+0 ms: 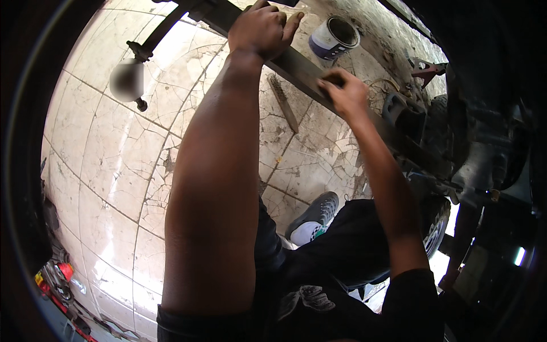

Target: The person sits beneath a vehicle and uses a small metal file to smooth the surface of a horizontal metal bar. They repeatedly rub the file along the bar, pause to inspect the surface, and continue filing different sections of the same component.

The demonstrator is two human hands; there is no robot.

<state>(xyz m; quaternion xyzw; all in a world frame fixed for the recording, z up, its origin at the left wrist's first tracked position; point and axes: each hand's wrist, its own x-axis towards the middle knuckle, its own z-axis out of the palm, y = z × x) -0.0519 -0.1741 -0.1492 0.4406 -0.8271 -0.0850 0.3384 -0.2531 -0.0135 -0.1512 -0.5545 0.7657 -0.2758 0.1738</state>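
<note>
pressure should be even along the dark beam (299,71); left hand (262,31) rests over it, grip unclear; right hand (347,94) curls, its hold too blurred to tell.

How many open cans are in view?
1: the white-and-blue can, on the tiled floor beyond the long dark bar, near the right hand. Others may be hidden in the dark at right.

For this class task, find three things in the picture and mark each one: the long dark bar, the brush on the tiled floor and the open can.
Long dark bar (299,70): head view, on a bare stretch of its face.
Brush (284,106): head view, about midway along its length.
Open can (326,47): head view, on its outer side wall.
</note>
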